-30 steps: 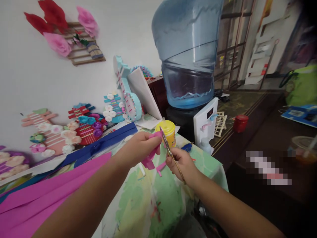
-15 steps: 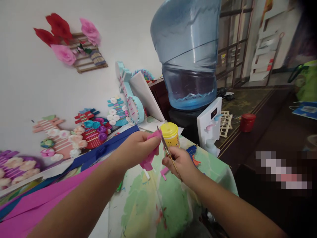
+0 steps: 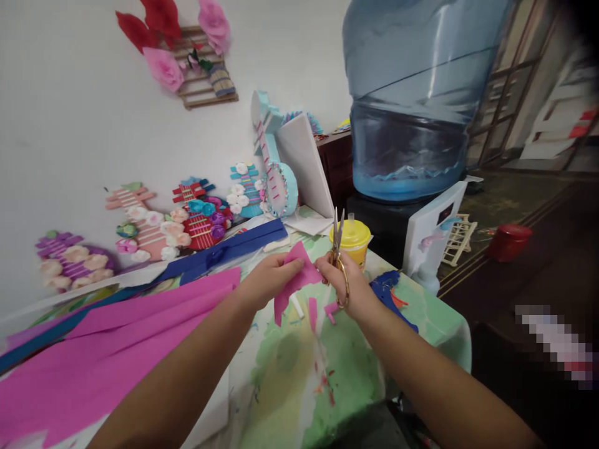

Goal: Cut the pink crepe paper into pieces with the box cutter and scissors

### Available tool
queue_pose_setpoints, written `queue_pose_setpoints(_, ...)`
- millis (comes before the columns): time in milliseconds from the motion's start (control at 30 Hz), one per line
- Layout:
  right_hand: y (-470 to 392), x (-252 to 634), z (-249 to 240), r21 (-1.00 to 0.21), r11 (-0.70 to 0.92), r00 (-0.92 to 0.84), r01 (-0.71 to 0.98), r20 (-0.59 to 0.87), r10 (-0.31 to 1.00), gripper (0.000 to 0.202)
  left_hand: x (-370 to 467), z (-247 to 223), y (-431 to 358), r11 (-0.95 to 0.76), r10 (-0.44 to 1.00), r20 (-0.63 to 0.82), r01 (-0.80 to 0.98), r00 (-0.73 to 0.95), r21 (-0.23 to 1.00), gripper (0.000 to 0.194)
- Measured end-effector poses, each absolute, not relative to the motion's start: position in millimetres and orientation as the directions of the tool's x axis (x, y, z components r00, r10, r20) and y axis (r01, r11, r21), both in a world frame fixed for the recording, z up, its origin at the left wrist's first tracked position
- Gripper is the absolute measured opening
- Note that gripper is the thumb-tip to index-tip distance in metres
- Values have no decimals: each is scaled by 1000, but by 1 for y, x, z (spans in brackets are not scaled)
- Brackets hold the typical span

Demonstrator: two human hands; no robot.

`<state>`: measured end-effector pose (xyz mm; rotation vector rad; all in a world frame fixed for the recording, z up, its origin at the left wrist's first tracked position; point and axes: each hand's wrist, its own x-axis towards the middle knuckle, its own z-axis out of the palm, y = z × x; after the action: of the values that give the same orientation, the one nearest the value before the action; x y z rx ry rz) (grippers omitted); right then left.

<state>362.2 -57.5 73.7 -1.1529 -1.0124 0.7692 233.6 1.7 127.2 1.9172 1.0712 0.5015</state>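
Observation:
My left hand [image 3: 266, 279] pinches a small piece of pink crepe paper [image 3: 299, 280] between thumb and fingers, above the table. My right hand [image 3: 353, 284] has the gold-handled scissors [image 3: 339, 240] in it, the blades pointing up and slightly apart. The right fingertips meet the paper's right edge. Below the hands lie a pink paper scrap [image 3: 312, 315] and a short white stick [image 3: 298, 307]. Just behind the right hand stands a yellow-lidded tub [image 3: 353, 234].
Large pink paper sheets [image 3: 154, 330] and a blue paper strip [image 3: 234, 246] lie along the left. Several flower-decorated instrument shapes lean on the wall, including a light blue one [image 3: 281, 187]. A big water bottle [image 3: 412, 125] stands behind right. Blue scraps [image 3: 388, 290] lie near the table's right edge.
The scissors have turned upright and moved off the paper, which is now spread between both hands. Another pink scrap shows on the table. The view has swung left.

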Motion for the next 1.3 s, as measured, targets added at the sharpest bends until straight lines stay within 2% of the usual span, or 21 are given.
queue_pose_setpoints(167, -60, 349, 76, -963, 196, 215, 185, 234, 948, 30, 194, 127, -10, -190, 913, -6, 438, 408, 878, 36)
queue_pose_setpoints(233, -62, 338, 74, -965, 169, 194, 200, 208, 959, 28, 175, 128, -13, -168, 935, 14, 408, 355, 897, 35)
queue_pose_setpoints(400, -56, 283, 85, -966, 259, 114, -19, 255, 960, 26, 130, 122, -29, -110, 962, 28, 292, 270, 950, 35)
queue_pose_setpoints(467, -51, 252, 91, -959, 279, 47, -52, 276, 960, 26, 109, 115, -38, -106, 969, 45, 243, 245, 964, 36)
queue_pose_setpoints(567, -44, 210, 93, -970, 239, -82, 45, 235, 969, 22, 69, 102, -49, -160, 964, 126, 132, 235, 978, 32)
queue_pose_setpoints(633, -34, 196, 92, -961, 244, -175, 132, 219, 960, 20, 42, 92, -54, -183, 963, 152, 122, 224, 976, 27)
queue_pose_setpoints(733, -2, 202, 90, -928, 258, -255, 269, 190, 948, 19, 7, 77, -61, -112, 987, 80, 235, 139, 966, 19)
queue_pose_setpoints(800, 31, 223, 92, -873, 263, -254, 410, 168, 953, 18, -9, 67, -62, -4, 997, -23, 324, 80, 946, 23)
queue_pose_setpoints(867, 66, 254, 93, -729, 222, -178, 648, 138, 974, 13, -22, 59, -58, -10, 1000, 7, 531, 8, 847, 25)
queue_pose_setpoints(900, 83, 271, 93, -596, 134, -81, 792, 115, 990, 11, -27, 56, -53, -34, 999, 48, 656, -3, 754, 27)
queue_pose_setpoints(1000, 118, 316, 86, -438, -75, 116, 896, 69, 991, 10, -37, 47, -33, -183, 977, 174, 891, 120, 415, 33)
queue_pose_setpoints(1100, 131, 338, 80, -296, -152, 181, 943, 74, 981, 16, -40, 40, -10, -275, 951, 185, 950, 247, 149, 38)
queue_pose_setpoints(1200, 133, 343, 84, -205, -165, 187, 965, 92, 978, 25, -40, 36, 8, -335, 939, 94, 941, 330, 38, 49)
queue_pose_setpoints(1300, 130, 340, 95, -163, -170, 192, 972, 125, 973, 43, -38, 34, 18, -453, 891, -14, 890, 454, 50, 40)
